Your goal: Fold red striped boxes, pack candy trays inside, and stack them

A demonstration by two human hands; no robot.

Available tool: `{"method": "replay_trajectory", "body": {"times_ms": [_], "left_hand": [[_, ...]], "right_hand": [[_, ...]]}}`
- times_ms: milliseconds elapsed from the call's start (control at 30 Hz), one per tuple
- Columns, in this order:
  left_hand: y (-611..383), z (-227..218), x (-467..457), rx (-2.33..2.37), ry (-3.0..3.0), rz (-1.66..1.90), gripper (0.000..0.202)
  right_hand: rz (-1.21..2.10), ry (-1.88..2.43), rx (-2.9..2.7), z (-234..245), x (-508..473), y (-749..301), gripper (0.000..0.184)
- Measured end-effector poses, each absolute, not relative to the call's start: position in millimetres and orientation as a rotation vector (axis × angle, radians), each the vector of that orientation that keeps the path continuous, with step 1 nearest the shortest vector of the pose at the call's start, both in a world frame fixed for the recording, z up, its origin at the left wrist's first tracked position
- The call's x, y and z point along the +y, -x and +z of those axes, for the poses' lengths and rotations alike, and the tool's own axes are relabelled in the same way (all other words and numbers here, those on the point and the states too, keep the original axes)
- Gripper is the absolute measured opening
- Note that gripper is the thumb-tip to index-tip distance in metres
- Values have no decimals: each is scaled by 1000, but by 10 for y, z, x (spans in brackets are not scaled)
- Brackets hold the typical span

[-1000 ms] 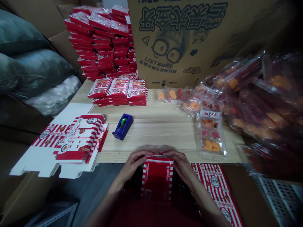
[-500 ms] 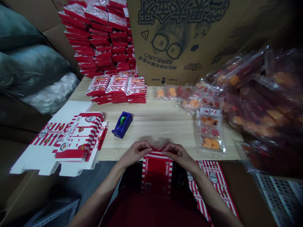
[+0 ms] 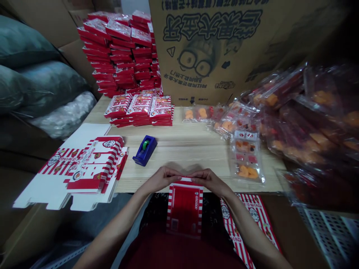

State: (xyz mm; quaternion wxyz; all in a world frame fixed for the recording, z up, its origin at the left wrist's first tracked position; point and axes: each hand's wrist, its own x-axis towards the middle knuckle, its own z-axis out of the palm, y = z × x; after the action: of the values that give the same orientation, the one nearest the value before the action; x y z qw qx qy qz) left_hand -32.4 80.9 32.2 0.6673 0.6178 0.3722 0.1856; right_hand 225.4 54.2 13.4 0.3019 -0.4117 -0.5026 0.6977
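Note:
A red carton (image 3: 185, 207) with red-and-white striped borders hangs over the table's front edge, against my body. At its top end, my left hand (image 3: 164, 179) pinches the left corner between thumb and fingers. My right hand (image 3: 209, 181) does the same at the right corner, the fingertips of both hands almost meeting. Beyond them on the table stands a blue tape dispenser (image 3: 145, 150) with a green roll. To the right lies a clear packet of orange and red candies (image 3: 246, 157).
Flat striped cartons (image 3: 92, 164) lie at the left. Filled red boxes (image 3: 120, 56) are stacked at the back left, beside a big brown cardboard box (image 3: 207, 56). Clear candy packets (image 3: 303, 127) pile up at the right. More striped cartons (image 3: 254, 213) lie below the table edge.
My fingers have come closer together along the carton's top edge and lie flatter over it. The view has tilted up slightly.

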Motion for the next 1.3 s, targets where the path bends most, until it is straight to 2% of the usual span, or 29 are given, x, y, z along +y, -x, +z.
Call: {"method": "replay_trajectory", "body": {"times_ms": [300,533,667,800,900,1067,1300], "left_hand": [[300,341,806,929,-1536,463,25],[377,602,659,876,-1781,449,31],[457,773,751,747,-1738,305,32],[495,831,946,643,-1618,137,26],[477,795,982,643,-1604,129,27],[467,756,796,701,-1742,290,32],[587,931,525,697,-1892,351,43]], "right_hand": [[1777,1107,-1371,207,485,-2213,33],[1811,1063,-1433,381,288,-2264,35],[1879,1058,-1395,438,298,-2255,35],[1940,1067,-1431,502,373,-2224,25],[1871,1113,-1467,540,395,-2212,21],[1765,1152,-1497,516,329,-2209,25],[1453,1149,-1682,477,123,-2178,28]]}}
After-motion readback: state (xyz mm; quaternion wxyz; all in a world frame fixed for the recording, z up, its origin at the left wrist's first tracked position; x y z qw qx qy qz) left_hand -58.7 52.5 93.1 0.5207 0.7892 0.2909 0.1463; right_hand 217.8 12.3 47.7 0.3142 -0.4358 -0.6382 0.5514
